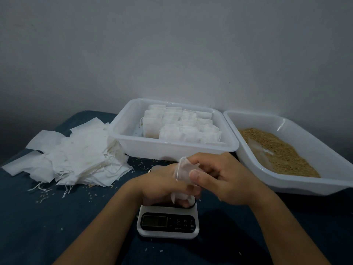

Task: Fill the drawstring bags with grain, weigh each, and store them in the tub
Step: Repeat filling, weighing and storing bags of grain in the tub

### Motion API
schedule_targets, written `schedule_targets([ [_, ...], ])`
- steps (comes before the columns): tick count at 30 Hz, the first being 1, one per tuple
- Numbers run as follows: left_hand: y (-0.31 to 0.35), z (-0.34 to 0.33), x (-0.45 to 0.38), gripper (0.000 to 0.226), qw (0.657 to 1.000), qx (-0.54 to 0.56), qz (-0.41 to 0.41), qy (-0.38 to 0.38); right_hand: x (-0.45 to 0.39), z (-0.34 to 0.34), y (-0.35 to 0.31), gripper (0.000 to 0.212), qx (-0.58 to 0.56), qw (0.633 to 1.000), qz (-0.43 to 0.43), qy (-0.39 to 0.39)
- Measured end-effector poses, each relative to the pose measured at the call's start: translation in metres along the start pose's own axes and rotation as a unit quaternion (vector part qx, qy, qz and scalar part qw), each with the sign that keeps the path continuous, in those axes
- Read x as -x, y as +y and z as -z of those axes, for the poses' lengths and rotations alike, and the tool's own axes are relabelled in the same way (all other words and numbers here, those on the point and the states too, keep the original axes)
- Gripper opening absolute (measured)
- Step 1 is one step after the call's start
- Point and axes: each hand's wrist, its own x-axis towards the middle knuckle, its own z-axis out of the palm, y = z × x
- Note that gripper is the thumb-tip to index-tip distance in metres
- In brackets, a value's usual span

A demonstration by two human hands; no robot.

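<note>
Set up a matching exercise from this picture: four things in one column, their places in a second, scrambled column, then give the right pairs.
Things
1. empty bags
2. filled bags
3. loose grain
4. scale

Places
A. in the right-hand tub
B. heaped on the cloth at the left
C. under the left hand and right hand, which hold a bag
D. packed in the middle tub

Pairs: 1-B, 2-D, 3-A, 4-C

Both hands, left (162, 186) and right (221, 176), grip a drawstring bag (184, 173) above the scale (168, 222).

Empty bags (72, 155) left; tub (172, 148) behind scale (168, 222); grain tray (298, 131) right.
</note>
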Motion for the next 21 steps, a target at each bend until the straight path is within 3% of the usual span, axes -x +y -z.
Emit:
schedule_targets([
  [2, 0.001, -0.001, 0.0, 0.033, 1.0, -0.017, -0.011, -0.002, 0.0, 0.003, -0.004, 0.018, 0.028, 1.0, 0.01, -0.005],
  [6, 0.001, 0.001, 0.002, 0.018, 0.999, -0.047, 0.012, 0.016, -0.002, 0.011, -0.012, 0.033, 0.082, 0.996, 0.024, -0.014],
  [10, 0.002, 0.002, 0.004, 0.02, 0.996, -0.089, -0.002, 0.021, 0.001, 0.021, -0.019, 0.038, 0.086, 0.996, 0.013, -0.024],
  [13, 0.001, 0.003, 0.002, 0.016, 0.987, -0.142, -0.012, 0.074, 0.004, 0.039, -0.013, 0.035, 0.064, 0.997, -0.01, 0.051],
  [15, -0.002, 0.004, -0.001, 0.017, 0.979, -0.166, -0.022, 0.118, 0.002, 0.054, 0.007, 0.028, 0.051, 0.978, -0.06, 0.192],
  [17, -0.005, 0.007, -0.002, 0.023, 0.965, -0.214, -0.033, 0.148, 0.002, 0.072, 0.044, 0.018, 0.118, 0.926, -0.144, 0.328],
  [18, -0.006, 0.008, -0.003, 0.024, 0.955, -0.244, -0.041, 0.16, 0.004, 0.082, 0.065, 0.021, 0.163, 0.897, -0.209, 0.354],
  [19, -0.007, 0.008, -0.003, 0.025, 0.946, -0.27, -0.048, 0.17, 0.008, 0.092, 0.085, 0.027, 0.196, 0.875, -0.285, 0.339],
  [21, -0.01, 0.009, -0.004, 0.027, 0.935, -0.3, -0.056, 0.183, 0.017, 0.104, 0.117, 0.039, 0.251, 0.842, -0.416, 0.234],
])
